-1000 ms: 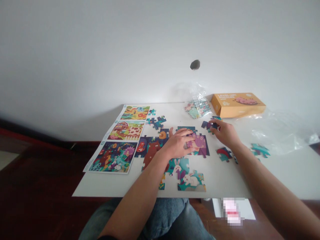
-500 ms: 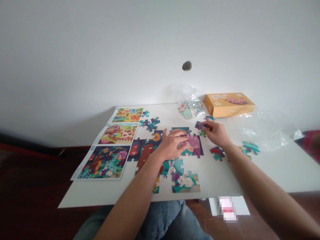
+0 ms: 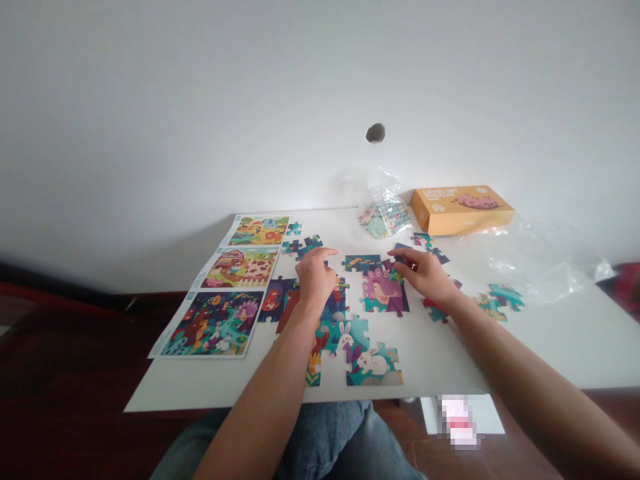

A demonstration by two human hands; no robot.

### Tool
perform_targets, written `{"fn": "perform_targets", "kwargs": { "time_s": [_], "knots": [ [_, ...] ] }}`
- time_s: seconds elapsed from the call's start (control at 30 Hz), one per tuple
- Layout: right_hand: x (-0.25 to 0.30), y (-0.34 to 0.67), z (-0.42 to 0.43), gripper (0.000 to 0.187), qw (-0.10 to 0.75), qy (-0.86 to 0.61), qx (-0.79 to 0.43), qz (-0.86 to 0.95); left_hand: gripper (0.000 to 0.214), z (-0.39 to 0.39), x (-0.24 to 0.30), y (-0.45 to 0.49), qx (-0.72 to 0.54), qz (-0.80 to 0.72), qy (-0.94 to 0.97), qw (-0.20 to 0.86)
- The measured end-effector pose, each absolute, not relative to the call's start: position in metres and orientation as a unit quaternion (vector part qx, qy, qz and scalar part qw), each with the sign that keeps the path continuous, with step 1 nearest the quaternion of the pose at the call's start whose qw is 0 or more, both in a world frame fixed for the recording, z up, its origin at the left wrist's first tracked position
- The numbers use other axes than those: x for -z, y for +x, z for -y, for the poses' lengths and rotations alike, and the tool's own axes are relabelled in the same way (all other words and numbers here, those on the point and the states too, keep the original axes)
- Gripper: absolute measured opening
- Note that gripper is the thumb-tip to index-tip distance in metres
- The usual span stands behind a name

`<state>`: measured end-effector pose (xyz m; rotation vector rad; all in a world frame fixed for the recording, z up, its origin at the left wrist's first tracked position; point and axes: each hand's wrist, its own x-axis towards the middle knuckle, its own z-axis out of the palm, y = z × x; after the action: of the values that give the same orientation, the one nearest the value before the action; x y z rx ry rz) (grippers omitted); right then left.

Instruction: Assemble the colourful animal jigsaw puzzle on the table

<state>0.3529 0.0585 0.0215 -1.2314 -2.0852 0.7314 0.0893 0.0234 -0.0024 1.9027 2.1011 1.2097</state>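
My left hand (image 3: 317, 277) hovers over the left part of the puzzle, index finger stretched to the right and the thumb near it, with nothing visible in it. Under it lie joined pieces with a red-brown bear (image 3: 289, 313). My right hand (image 3: 425, 275) pinches a dark blue puzzle piece (image 3: 401, 248) between thumb and fingers, partly covering it. Just left of that hand is the joined peacock section (image 3: 379, 290) in purple, with a dark strip piece (image 3: 363, 263) above it. Rabbit pieces (image 3: 373, 363) lie nearer the table's front edge.
Three picture sheets (image 3: 215, 323) lie at the left. A bag of pieces (image 3: 384, 220) and an orange puzzle box (image 3: 463, 210) stand by the wall. Clear plastic (image 3: 545, 260) lies at the right, near loose teal pieces (image 3: 500, 301). Other loose pieces (image 3: 305, 247) lie at the back left.
My left hand has lifted off the peacock section and moved left, uncovering it. My right hand has shifted slightly left and nearer, its fingers now beside the peacock section.
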Motion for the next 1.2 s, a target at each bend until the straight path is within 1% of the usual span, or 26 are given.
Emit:
{"fn": "perform_targets", "kwargs": {
  "time_s": [0.13, 0.27, 0.37, 0.47, 0.63, 0.77, 0.9, 1.0, 1.07, 1.13, 1.2],
  "knots": [
    [-0.018, 0.353, -0.061, 0.038, 0.294, -0.494, -0.239, 0.783, 0.045, -0.023, 0.001, 0.095, -0.407, -0.643, 0.648, 0.034],
    [-0.015, 0.367, -0.074, 0.036, 0.311, -0.602, -0.151, 0.72, 0.053, -0.024, 0.0, 0.09, -0.432, -0.643, 0.632, 0.027],
    [-0.012, 0.386, -0.086, 0.037, 0.29, -0.66, -0.102, 0.685, 0.054, -0.025, 0.001, 0.085, -0.434, -0.672, 0.6, 0.012],
    [-0.008, 0.402, -0.095, 0.038, 0.271, -0.684, -0.079, 0.672, 0.051, -0.024, 0.003, 0.085, -0.42, -0.669, 0.613, 0.008],
    [-0.001, 0.415, -0.103, 0.038, 0.276, -0.702, -0.056, 0.654, 0.047, -0.024, 0.005, 0.086, -0.41, -0.67, 0.618, 0.009],
    [0.003, 0.417, -0.106, 0.037, 0.265, -0.705, -0.054, 0.655, 0.042, -0.024, 0.006, 0.09, -0.406, -0.663, 0.629, 0.02],
    [0.006, 0.415, -0.107, 0.033, 0.242, -0.708, -0.019, 0.663, 0.037, -0.022, 0.004, 0.099, -0.412, -0.597, 0.686, 0.061],
    [0.007, 0.41, -0.107, 0.031, 0.259, -0.699, 0.02, 0.666, 0.038, -0.02, 0.003, 0.106, -0.405, -0.548, 0.727, 0.084],
    [0.008, 0.404, -0.107, 0.029, 0.287, -0.656, 0.019, 0.698, 0.038, -0.019, 0.002, 0.108, -0.407, -0.529, 0.739, 0.097],
    [0.009, 0.395, -0.106, 0.029, 0.307, -0.588, -0.007, 0.748, 0.037, -0.018, 0.002, 0.109, -0.413, -0.517, 0.742, 0.106],
    [0.01, 0.386, -0.106, 0.031, 0.304, -0.528, -0.036, 0.792, 0.036, -0.017, 0.001, 0.11, -0.413, -0.506, 0.749, 0.117]
  ]
}}
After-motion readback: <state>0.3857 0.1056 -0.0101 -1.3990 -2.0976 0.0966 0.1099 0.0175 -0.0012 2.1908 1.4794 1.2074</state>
